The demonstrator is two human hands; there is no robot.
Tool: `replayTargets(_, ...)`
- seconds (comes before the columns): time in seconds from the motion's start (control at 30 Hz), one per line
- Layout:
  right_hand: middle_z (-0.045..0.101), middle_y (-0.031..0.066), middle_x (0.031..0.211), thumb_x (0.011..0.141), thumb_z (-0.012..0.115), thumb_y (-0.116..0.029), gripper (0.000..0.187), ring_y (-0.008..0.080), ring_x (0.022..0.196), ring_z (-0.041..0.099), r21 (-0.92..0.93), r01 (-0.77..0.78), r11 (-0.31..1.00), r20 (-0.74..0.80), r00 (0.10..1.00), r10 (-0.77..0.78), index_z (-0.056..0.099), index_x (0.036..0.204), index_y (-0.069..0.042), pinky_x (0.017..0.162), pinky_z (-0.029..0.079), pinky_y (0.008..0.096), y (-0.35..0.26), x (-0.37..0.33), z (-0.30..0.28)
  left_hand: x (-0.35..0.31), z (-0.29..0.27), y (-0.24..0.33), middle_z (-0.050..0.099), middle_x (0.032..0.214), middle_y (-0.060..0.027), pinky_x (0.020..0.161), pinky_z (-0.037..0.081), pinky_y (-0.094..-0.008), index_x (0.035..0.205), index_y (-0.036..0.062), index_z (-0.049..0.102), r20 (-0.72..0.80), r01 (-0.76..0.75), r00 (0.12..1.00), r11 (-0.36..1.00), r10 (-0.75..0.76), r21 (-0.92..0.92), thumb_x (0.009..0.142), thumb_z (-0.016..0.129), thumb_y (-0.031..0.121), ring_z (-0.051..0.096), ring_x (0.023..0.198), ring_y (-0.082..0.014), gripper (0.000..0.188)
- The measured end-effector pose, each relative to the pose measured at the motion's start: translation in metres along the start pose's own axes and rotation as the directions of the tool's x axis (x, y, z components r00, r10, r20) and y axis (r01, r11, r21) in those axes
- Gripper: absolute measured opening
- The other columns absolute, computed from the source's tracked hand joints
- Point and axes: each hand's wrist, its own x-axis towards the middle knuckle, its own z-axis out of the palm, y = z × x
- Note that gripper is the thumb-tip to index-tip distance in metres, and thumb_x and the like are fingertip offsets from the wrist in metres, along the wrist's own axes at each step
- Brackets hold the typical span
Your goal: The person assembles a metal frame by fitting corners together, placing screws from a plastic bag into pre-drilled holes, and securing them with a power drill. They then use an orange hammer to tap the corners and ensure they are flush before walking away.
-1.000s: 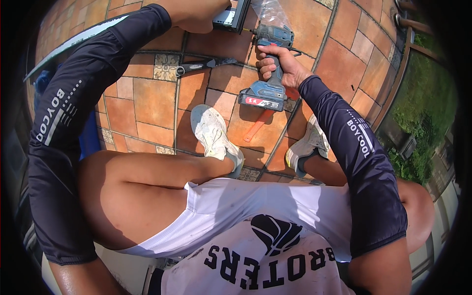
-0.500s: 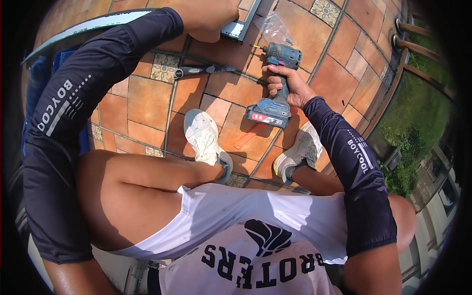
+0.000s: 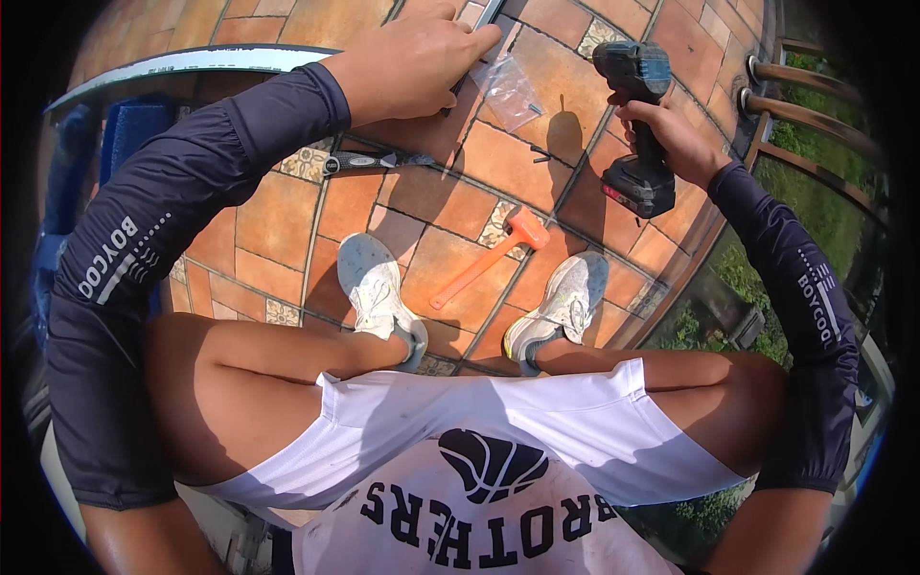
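Note:
In my right hand (image 3: pixel 671 134) is a blue and black cordless drill (image 3: pixel 634 72), raised over the tiles at the right with my fingers wrapped round its grip. My left hand (image 3: pixel 412 72) reaches to the top middle and is curled over the corner of a metal frame (image 3: pixel 492 11), most of which the hand covers. A clear plastic bag (image 3: pixel 513 88) with small screws lies right beside that hand. Below the left wrist rests a grey and black utility knife (image 3: pixel 359 162). Between my shoes is an orange mallet (image 3: pixel 484 259), flat on the tiles.
A long pale strip (image 3: pixel 192 64) curves away at the far left, above blue padded objects (image 3: pixel 134 139). Metal railings (image 3: pixel 810 81) with grass behind them run along the right. A loose dark screw (image 3: pixel 542 151) lies on the tiles near the bag.
The drill has moved up and to the right in my right hand, uncovering the mallet. My left hand has shifted right and down along the frame, its fingers now pointing right.

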Motion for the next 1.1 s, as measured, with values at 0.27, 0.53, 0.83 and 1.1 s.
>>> replayTargets(0.27,0.059,0.0049,0.089,0.092,0.071,-0.016,0.032,0.0132,0.077,0.057,-0.321,0.010,0.947,-0.100,0.994,-0.044,0.055,0.117,-0.003,0.069,0.050,0.0322,0.000,0.038,0.005,0.094,0.085,0.055,0.065,0.117,-0.0059,0.090,0.051,-0.0354,0.122,0.0063,0.065,0.007,-0.075,0.997,0.953,0.076,0.294,0.090,0.072,0.020,0.061,0.116,-0.0251,0.036)
replayTargets(0.53,0.060,0.0017,0.083,0.083,0.083,-0.012,0.039,0.0115,0.069,0.058,-0.179,0.011,0.984,-0.047,0.999,-0.020,0.054,0.108,-0.006,0.061,0.048,0.0292,0.027,0.049,0.005,0.091,0.125,0.084,0.071,0.115,-0.0130,0.092,0.053,-0.0395,0.104,0.0059,0.075,0.179,0.211,0.959,0.976,-0.218,0.055,0.095,0.063,0.018,0.066,0.111,-0.0305,0.019)
replayTargets(0.83,0.063,0.0038,0.098,0.078,0.089,-0.008,0.060,0.0146,0.084,0.064,-0.179,-0.009,0.984,0.031,0.999,0.015,0.051,0.125,-0.004,0.068,0.053,0.0312,0.035,0.035,0.018,0.026,0.163,0.104,0.059,0.113,-0.0219,0.091,0.055,-0.0460,0.114,-0.0024,0.061,-0.031,0.452,0.888,0.882,-0.460,-0.130,0.087,0.069,0.009,0.061,0.108,-0.0387,0.031)
replayTargets(1.1,0.068,0.0038,0.099,0.082,0.089,-0.010,0.048,0.0149,0.081,0.063,-0.173,-0.006,0.985,0.180,0.983,0.037,0.062,0.121,-0.002,0.071,0.053,0.0313,0.016,0.026,0.031,0.042,0.137,0.176,0.070,0.091,-0.0174,0.070,0.055,-0.0377,0.110,-0.0017,0.056,0.248,0.291,0.712,-0.045,-0.657,-0.956,0.100,0.067,0.014,0.071,0.081,-0.0245,0.022)
